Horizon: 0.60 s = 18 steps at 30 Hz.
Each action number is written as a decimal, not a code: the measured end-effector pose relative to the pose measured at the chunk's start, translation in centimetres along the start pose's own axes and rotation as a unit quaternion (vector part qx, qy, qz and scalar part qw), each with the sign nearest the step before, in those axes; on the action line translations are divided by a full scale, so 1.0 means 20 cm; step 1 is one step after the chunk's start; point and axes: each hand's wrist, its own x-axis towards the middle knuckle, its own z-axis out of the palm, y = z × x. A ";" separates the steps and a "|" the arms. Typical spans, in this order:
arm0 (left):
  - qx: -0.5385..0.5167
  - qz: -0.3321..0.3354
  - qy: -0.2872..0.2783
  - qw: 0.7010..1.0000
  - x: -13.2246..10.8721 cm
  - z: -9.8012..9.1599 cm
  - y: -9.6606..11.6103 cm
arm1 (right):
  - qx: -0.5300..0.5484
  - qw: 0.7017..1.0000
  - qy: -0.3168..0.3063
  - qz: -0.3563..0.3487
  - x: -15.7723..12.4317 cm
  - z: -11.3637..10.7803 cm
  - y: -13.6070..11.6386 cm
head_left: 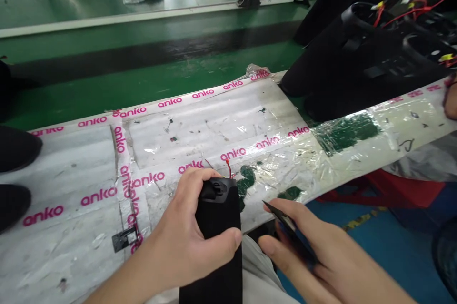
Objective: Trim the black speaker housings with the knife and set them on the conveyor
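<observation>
My left hand [194, 228] is wrapped round a long black housing [218, 213] with a cloth-like surface, its thumb across the upper face. A moulded plastic panel with a recess sits at the housing's far end, and a thin red wire [229, 169] sticks out there. To the right, my right hand [314, 251] is closed on a slim dark pointed tool [291, 230], its tip towards the housing but apart from it. The tool's exact kind is unclear, as the fingers cover part of it. The housing's near end runs out of the picture.
Similar black housings [357, 61] with red wires and yellow connectors lie at the right. Two dark rounded ends [17, 149] enter from the left. A small black part [124, 239] lies on the taped white bench cover [200, 128]. Another person's hand [452, 99] shows at the right edge.
</observation>
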 end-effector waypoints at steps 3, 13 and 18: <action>-0.012 -0.013 -0.012 1.000 -0.02 -0.02 -0.01 | 0.294 0.939 -0.023 0.177 0.01 0.16 -0.11; -0.067 -0.070 -0.102 0.990 0.02 -0.12 -0.09 | 0.611 0.713 -0.105 0.328 -0.02 0.23 0.05; -0.029 0.008 -0.068 0.997 0.05 0.03 -0.08 | 0.664 0.662 -0.127 0.324 -0.04 0.23 0.07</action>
